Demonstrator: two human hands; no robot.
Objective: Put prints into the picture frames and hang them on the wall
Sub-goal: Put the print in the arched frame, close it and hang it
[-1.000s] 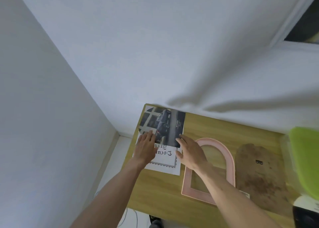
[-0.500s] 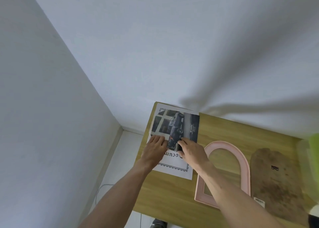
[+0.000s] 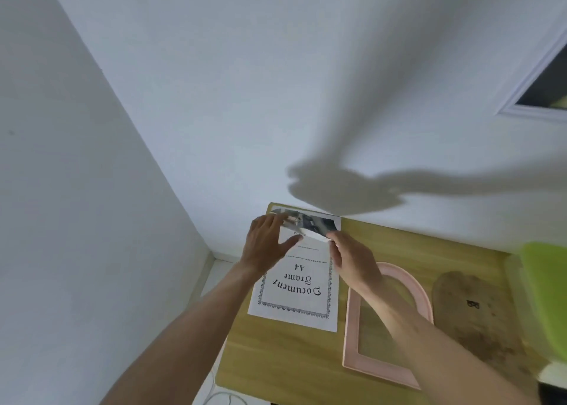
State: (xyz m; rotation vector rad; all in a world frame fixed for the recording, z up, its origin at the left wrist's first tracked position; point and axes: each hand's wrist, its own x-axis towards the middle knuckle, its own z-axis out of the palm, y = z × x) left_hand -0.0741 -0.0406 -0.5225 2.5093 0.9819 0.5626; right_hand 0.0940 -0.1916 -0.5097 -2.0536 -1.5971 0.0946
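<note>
Lifted since the earlier frames, the dark car photograph print (image 3: 310, 222) no longer lies flat on the white A4 "Document Frame" insert sheet (image 3: 299, 285); its near edge is raised off the sheet while its far edge stays low by the wall, so you now see the sheet's lettering uncovered. Your left hand (image 3: 265, 243) pinches the print's left end, thumb beneath and fingers over the top. Your right hand (image 3: 352, 259) pinches the print's right near corner between thumb and curled fingers. Both forearms reach in from the bottom of the view, and they cast a shadow on the white wall (image 3: 276, 82) above the desk.

The insert sheet lies flat on the light wooden desk (image 3: 276, 358), at its far left corner, its text upside down to you. Just right of the sheet lies the pink arch-shaped picture frame (image 3: 352, 337), flat and with the desk showing through its opening; your right forearm crosses over it. Right of the frame lies the brown arch-shaped backing board (image 3: 478, 318), with a small dark hanger fitting (image 3: 472, 304) on it. A lime-green plastic lid (image 3: 546, 297), blurred, sits at the right edge.
</note>
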